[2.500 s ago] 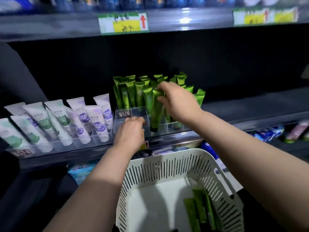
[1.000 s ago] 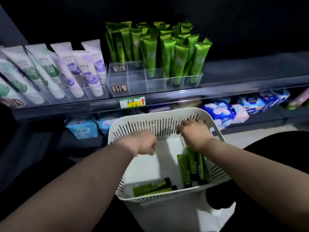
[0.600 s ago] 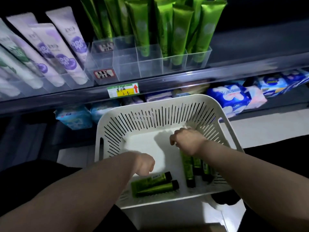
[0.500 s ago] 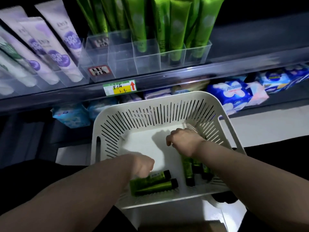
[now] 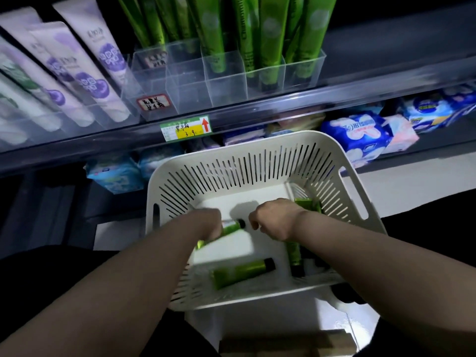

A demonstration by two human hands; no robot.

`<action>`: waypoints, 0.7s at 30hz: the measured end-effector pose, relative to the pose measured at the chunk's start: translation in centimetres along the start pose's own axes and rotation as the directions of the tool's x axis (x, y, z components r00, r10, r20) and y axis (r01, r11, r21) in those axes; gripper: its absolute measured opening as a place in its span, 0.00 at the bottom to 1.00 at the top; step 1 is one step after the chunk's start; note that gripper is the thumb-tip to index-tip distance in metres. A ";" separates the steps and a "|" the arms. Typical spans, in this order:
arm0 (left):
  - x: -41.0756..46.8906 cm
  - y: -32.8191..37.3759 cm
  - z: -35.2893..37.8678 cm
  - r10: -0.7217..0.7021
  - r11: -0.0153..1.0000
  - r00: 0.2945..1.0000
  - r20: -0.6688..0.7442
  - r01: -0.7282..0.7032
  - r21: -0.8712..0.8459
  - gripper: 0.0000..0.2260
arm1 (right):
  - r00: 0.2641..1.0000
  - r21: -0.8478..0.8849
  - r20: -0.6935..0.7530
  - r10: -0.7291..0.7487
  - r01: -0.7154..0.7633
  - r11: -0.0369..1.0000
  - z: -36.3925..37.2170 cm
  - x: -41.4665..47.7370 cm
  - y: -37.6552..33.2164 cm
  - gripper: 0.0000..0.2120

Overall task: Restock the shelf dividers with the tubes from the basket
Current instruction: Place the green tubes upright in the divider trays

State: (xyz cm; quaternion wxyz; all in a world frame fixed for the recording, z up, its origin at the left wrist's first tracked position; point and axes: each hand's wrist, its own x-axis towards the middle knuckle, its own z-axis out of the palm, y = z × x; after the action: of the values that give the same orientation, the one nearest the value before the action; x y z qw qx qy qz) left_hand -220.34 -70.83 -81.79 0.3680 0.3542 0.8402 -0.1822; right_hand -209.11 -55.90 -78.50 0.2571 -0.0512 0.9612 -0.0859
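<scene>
Down inside the white basket, both hands are closed around green tubes. The left hand has its grip wrapped on a green tube whose black cap pokes out toward the right hand. The right hand's grip is curled over another tube near the basket's right wall. One loose tube lies flat on the basket floor near the front, and a few more lie under the right forearm. Above, clear shelf dividers hold upright green tubes, with one front slot unfilled, beside purple-and-white tubes on the left.
</scene>
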 end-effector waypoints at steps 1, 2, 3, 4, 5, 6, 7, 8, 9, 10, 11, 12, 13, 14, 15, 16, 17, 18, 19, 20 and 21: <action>-0.3 -0.6 -0.7 -0.025 0.999 0.994 -0.103 0.021 -0.040 0.15 | 0.999 -0.010 0.025 -0.030 0.030 0.999 0.1 0.5 -0.7 0.12; -0.6 -1.0 -1.2 -0.037 0.997 0.979 -0.199 0.023 -0.072 0.15 | 0.996 -0.012 0.061 -0.063 0.063 0.998 0.4 1.0 -1.5 0.12; -0.9 -1.4 -1.5 -0.041 0.995 0.960 -0.279 0.014 -0.099 0.15 | 0.991 -0.001 0.095 -0.095 0.095 0.995 0.7 1.4 -2.2 0.13; -1.2 -1.7 -1.7 -0.039 0.992 0.943 -0.332 -0.003 -0.124 0.16 | 0.983 0.010 0.138 -0.122 0.122 0.993 1.0 2.1 -2.9 0.15; -1.7 -1.8 -1.9 -0.028 0.990 0.932 -0.362 -0.023 -0.136 0.16 | 0.975 0.017 0.165 -0.148 0.148 0.989 1.3 2.7 -3.6 0.16; -2.0 -2.0 -1.9 -0.015 0.989 0.928 -0.372 -0.040 -0.140 0.17 | 0.967 0.008 0.192 -0.170 0.171 0.985 1.8 3.5 -4.2 0.18; -2.2 -2.1 -1.8 -0.001 0.989 0.928 -0.371 -0.054 -0.138 0.17 | 0.962 -0.011 0.199 -0.187 0.193 0.981 2.2 4.1 -4.8 0.19; -2.4 -2.2 -1.7 0.008 0.989 0.930 -0.368 -0.060 -0.132 0.17 | 0.957 -0.037 0.211 -0.197 0.209 0.977 2.6 4.6 -5.2 0.21; -2.6 -2.4 -1.6 0.012 0.990 0.931 -0.365 -0.062 -0.125 0.17 | 0.952 -0.061 0.228 -0.203 0.222 0.973 3.0 5.1 -5.7 0.22; -2.8 -2.6 -1.7 0.010 0.991 0.930 -0.368 -0.058 -0.121 0.16 | 0.947 -0.074 0.252 -0.201 0.226 0.971 3.6 5.5 -6.0 0.23; -2.9 -2.9 -1.9 -0.003 0.992 0.930 -0.367 -0.045 -0.121 0.16 | 0.938 -0.072 0.284 -0.198 0.226 0.971 4.2 5.8 -6.3 0.24; -3.1 -3.1 -2.0 -0.017 0.992 0.932 -0.362 -0.030 -0.124 0.15 | 0.926 -0.058 0.325 -0.194 0.224 0.973 4.8 5.9 -6.4 0.25; -3.2 -3.3 -2.2 -0.028 0.993 0.933 -0.359 -0.015 -0.118 0.15 | 0.917 -0.044 0.347 -0.197 0.225 0.973 5.3 5.8 -6.3 0.24; -3.4 -3.5 -2.5 -0.037 0.994 0.932 -0.360 -0.003 -0.111 0.15 | 0.913 -0.044 0.359 -0.195 0.225 0.973 5.8 5.8 -6.3 0.23; -3.5 -3.5 -2.7 -0.043 0.995 0.934 -0.356 0.009 -0.096 0.15 | 0.913 -0.039 0.356 -0.198 0.226 0.973 6.3 5.5 -6.1 0.21; -3.7 -3.6 -2.8 -0.044 0.997 0.933 -0.358 0.020 -0.070 0.15 | 0.916 -0.043 0.350 -0.197 0.226 0.973 6.4 5.3 -6.0 0.19; -3.8 -3.6 -2.8 -0.035 0.999 0.929 -0.368 0.027 -0.026 0.14 | 0.920 -0.065 0.338 -0.200 0.235 0.970 6.4 5.2 -5.8 0.18; -3.8 -3.5 -2.8 -0.025 0.999 0.922 -0.387 0.035 0.020 0.14 | 0.924 -0.106 0.332 -0.193 0.239 0.965 6.1 5.1 -5.7 0.17; -3.8 -3.5 -2.8 -0.004 0.998 0.911 -0.413 0.031 0.059 0.13 | 0.928 -0.142 0.322 -0.186 0.241 0.960 5.6 5.0 -5.4 0.17; -3.7 -3.4 -2.6 0.017 0.998 0.900 -0.436 0.008 0.055 0.14 | 0.937 -0.157 0.307 -0.168 0.224 0.962 5.1 5.0 -5.0 0.17; -3.7 -3.2 -2.6 0.026 0.999 0.895 -0.445 -0.012 0.034 0.15 | 0.949 -0.156 0.285 -0.135 0.185 0.970 4.5 4.9 -4.5 0.18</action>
State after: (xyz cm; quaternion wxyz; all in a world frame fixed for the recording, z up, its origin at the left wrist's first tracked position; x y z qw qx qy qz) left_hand -222.14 -73.23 -77.14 0.1624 0.4001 0.8958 -0.1056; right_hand -210.87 -61.67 -83.85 0.3734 -0.1637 0.9131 -0.0110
